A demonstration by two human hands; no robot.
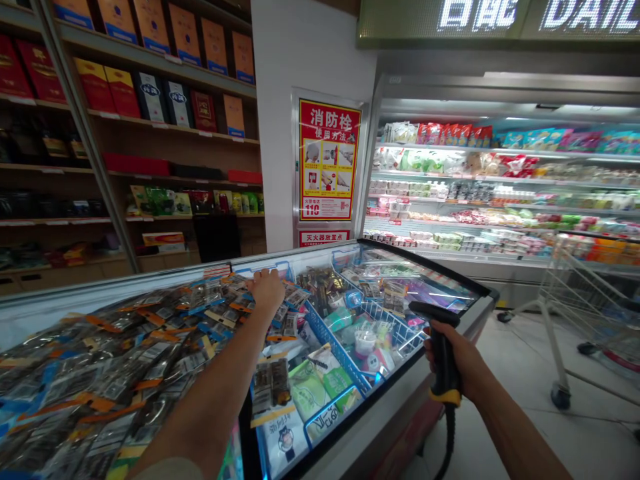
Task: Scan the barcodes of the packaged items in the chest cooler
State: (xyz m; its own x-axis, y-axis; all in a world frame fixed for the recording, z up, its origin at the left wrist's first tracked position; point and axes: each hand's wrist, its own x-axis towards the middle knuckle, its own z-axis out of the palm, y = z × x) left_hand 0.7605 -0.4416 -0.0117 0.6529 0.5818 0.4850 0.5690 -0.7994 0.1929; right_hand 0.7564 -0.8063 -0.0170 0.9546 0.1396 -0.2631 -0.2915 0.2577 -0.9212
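My right hand [453,357] is wrapped around the grip of a black and yellow handheld barcode scanner [443,360], held upright beside the chest freezer's front edge. A cable hangs from the scanner's base. My left hand [267,291] reaches across the freezer to its far side, at a blue wire basket [285,267]. Its fingers are bent and closed, with their tips hidden, so what they hold does not show. Around and below that arm lies a wide heap of small clear food packets [150,353] with orange, blue and tan header strips.
Blue baskets [333,343] in the freezer hold green and white bags. A glass lid [425,270] covers its far end. A shopping cart [575,300] stands at right, before a lit refrigerated display [465,180]. Shelves of boxes [165,100] and a red sign [330,160] are behind.
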